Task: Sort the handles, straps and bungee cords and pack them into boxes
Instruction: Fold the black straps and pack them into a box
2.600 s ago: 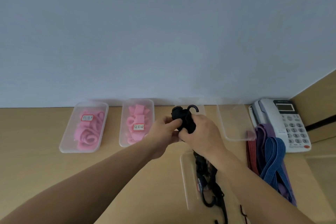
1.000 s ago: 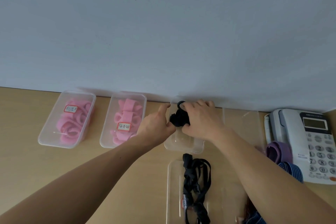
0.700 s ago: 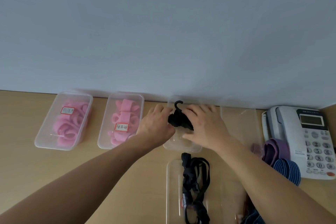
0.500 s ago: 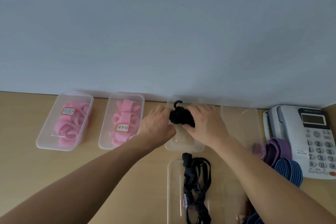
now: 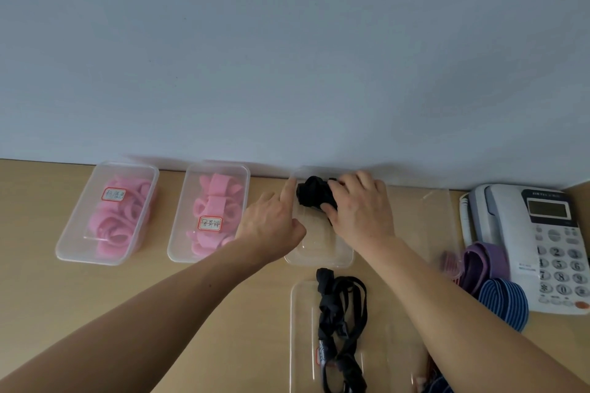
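Note:
A balled-up black bungee cord [image 5: 311,195] sits in the far end of a clear plastic box [image 5: 319,257] by the wall. My right hand [image 5: 360,212] presses on the bundle, fingers curled around its right side. My left hand [image 5: 271,223] rests at the box's left rim, forefinger stretched out along it and touching the bundle's edge. Another black bungee cord [image 5: 340,322] lies stretched over a clear lid [image 5: 301,329] near me. Purple, blue-striped and red straps [image 5: 491,284] lie piled at the right.
Two lidded clear boxes of pink items stand at the left: one [image 5: 107,212] and another [image 5: 209,212], each with a red-framed label. A clear lid [image 5: 424,220] lies right of the open box. A white desk phone [image 5: 542,242] sits at the far right. The wall is close behind.
Both hands carried the balled black cord from in front of me down into the clear box. The hook that stuck up is now tucked in, and my left forefinger has straightened.

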`<move>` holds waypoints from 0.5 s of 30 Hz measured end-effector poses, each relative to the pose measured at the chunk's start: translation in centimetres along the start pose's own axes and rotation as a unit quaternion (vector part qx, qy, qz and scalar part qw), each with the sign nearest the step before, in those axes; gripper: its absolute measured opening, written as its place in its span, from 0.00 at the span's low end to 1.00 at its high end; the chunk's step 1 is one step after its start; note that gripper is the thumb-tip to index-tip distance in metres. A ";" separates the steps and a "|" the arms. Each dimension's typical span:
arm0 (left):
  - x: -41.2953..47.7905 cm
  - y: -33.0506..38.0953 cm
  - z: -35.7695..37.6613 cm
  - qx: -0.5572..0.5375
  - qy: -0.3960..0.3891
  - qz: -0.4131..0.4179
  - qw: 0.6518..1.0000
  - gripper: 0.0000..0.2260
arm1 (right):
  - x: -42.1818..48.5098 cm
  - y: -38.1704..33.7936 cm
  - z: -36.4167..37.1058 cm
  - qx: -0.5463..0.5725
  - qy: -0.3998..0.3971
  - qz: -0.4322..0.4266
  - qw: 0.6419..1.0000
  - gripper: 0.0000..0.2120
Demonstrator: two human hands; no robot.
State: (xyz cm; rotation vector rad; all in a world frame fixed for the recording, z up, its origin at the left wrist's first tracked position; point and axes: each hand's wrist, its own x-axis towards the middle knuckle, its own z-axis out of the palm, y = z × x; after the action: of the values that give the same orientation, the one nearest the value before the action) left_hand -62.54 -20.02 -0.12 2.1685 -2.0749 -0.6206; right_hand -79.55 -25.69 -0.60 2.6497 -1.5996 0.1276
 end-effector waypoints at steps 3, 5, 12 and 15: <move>-0.2 0.1 -0.5 0.083 0.100 0.058 0.990 0.27 | 0.1 -0.4 0.1 -0.012 -0.014 0.004 1.000 0.19; 0.0 0.0 -0.4 0.100 0.144 0.114 0.978 0.24 | 0.0 -0.4 0.0 -0.010 -0.019 0.007 1.000 0.20; 0.6 -0.4 0.1 0.154 0.126 0.167 0.966 0.19 | -1.9 -0.4 -0.5 0.065 0.076 -0.027 0.995 0.21; 0.6 -0.4 0.2 0.152 0.109 0.154 0.970 0.20 | -3.4 -0.4 0.0 0.049 0.077 -0.069 0.993 0.19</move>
State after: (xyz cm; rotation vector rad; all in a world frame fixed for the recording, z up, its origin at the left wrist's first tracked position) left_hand -62.22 -20.50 -0.55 1.8745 -2.4343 -0.0330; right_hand -80.72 -22.53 -0.90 2.7351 -1.3955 0.4052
